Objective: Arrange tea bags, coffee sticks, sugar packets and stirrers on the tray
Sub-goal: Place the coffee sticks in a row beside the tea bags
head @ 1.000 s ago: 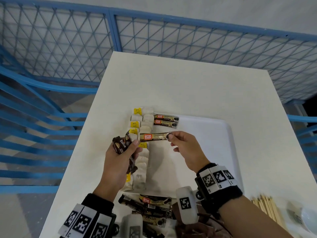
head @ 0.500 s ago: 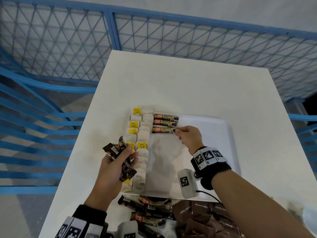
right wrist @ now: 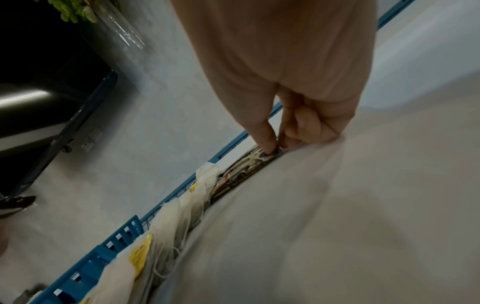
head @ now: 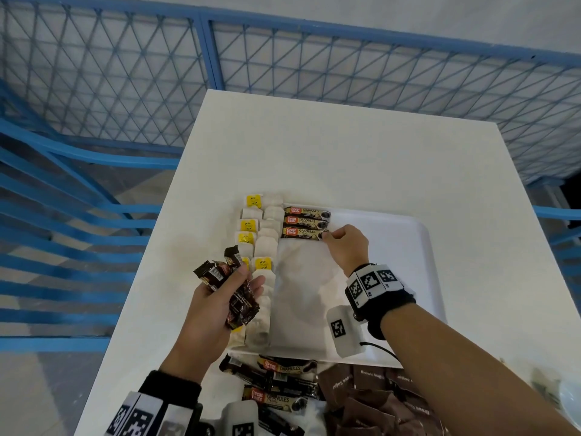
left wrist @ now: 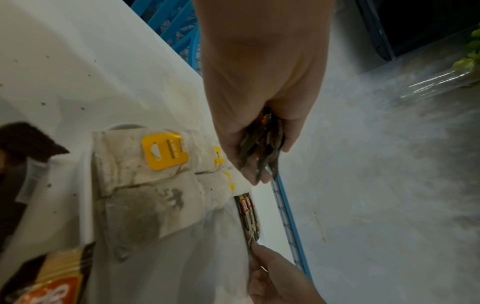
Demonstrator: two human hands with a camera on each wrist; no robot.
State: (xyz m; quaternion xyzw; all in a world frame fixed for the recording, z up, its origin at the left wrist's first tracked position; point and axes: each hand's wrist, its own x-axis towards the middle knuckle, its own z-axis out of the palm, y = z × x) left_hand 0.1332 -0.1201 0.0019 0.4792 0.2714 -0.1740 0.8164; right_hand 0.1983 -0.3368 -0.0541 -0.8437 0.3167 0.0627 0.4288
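A white tray [head: 418, 278] lies on the white table. Tea bags [head: 265, 243] with yellow tags fill its left side in two columns. Three dark coffee sticks lie side by side at the tray's far end. My right hand [head: 344, 243] pinches the right end of the nearest coffee stick [head: 301, 232], which lies flat on the tray; the right wrist view shows thumb and forefinger [right wrist: 267, 142] on its end. My left hand [head: 220, 297] hovers over the tray's left edge and grips a bundle of coffee sticks [head: 234, 291].
More loose coffee sticks [head: 276, 379] and brown sugar packets [head: 371, 391] lie on the table in front of the tray. A blue mesh fence [head: 283, 73] surrounds the table. The tray's middle and right side are bare.
My right hand carried the coffee stick from mid-air beside the left hand to the far end of the tray and set it down as the third in the row. The left hand stayed roughly in place.
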